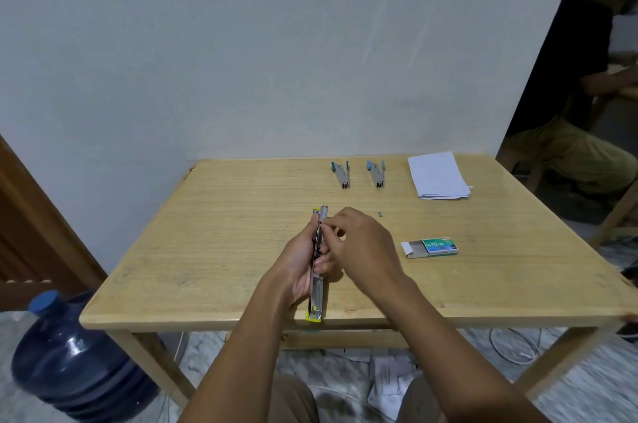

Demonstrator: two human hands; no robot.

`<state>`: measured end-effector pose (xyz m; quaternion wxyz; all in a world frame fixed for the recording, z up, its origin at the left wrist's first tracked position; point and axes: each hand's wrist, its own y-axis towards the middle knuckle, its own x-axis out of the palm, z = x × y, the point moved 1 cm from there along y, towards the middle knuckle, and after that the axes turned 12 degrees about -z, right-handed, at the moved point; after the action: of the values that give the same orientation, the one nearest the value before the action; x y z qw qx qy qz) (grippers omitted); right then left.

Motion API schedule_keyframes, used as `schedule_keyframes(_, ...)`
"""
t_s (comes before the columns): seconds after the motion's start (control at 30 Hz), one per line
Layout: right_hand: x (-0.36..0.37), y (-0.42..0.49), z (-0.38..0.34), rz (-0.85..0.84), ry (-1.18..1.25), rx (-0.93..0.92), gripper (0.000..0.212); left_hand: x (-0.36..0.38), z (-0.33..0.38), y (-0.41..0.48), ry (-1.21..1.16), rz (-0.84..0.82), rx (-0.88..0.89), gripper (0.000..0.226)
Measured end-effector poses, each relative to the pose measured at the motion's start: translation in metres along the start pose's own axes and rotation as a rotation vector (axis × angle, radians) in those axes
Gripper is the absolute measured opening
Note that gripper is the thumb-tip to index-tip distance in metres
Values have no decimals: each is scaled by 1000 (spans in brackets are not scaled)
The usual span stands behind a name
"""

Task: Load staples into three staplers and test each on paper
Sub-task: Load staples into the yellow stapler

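Note:
My left hand (299,267) grips a yellow-and-silver stapler (317,295), opened out flat and pointing away from me above the wooden table's (214,236) front half. My right hand (359,246) pinches at the stapler's channel near its far end; whether a staple strip is between the fingertips is hidden. Two more staplers lie at the back: one with green trim (341,174), one with blue trim (376,174). A green staple box (431,247) with its tray slid out lies to the right. A stack of white paper (437,175) sits at the back right. A small staple piece (380,214) lies loose.
A blue water jug (69,353) stands on the floor at the left. Papers and a white cable lie under the table. Another person in dark clothes (580,84) sits at the right, beyond the wall corner. A white wall runs behind the table.

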<state>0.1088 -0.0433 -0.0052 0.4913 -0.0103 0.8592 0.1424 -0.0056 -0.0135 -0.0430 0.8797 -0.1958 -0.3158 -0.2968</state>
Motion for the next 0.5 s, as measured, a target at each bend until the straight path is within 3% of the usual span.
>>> schedule_keyframes(0.17, -8, -19, 3, 25, 272, 41, 19, 4, 2, 0, -111, -33, 44, 50)
schedule_keyframes(0.27, -7, -34, 4, -156, 267, -28, 19, -3, 2, 4, -135, 69, 128, 36)
schedule_keyframes(0.5, -3, -58, 10, -447, 124, -93, 68, -4, 1, 9, -223, 161, 202, 40)
